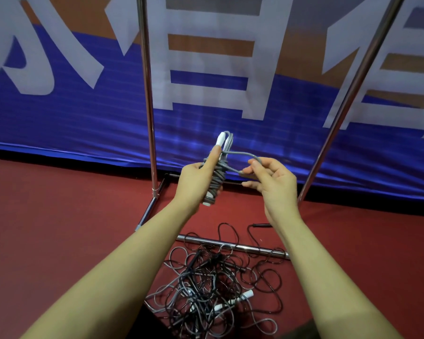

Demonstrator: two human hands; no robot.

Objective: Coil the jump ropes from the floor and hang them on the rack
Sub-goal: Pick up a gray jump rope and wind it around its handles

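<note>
The left hand (201, 174) is wrapped around a grey jump rope (217, 177) already wound into a tight bundle about its white handles, forefinger laid straight up along the bundle toward the white handle tip (221, 138) poking out of the top. The right hand (267, 178) pinches the last free loop of cord (245, 156) between thumb and fingertips, the other fingers loosely curled, just beside the bundle and level with it. This looks like the finishing stage of the coil: the tail has to be locked off. To do it well, the person would likely keep tension on that loop so the wraps below do not slacken, keep the left grip firm on the middle of the bundle, and feed the loop under or around the top turns so it cannot spring free once it hangs. A loose end here could undo the whole winding. The bundle sits held up in front of the chest, between the two chrome uprights of the rack (148, 99), with the banner (59, 113) behind it. Down below, between the forearms, the tangled pile of ropes (206, 285) lies on the red floor (59, 228), draped partly over the rack's base bar (262, 249), black and grey cords knotted together with white handles showing. Plenty left to sort, by the look of it.
</note>
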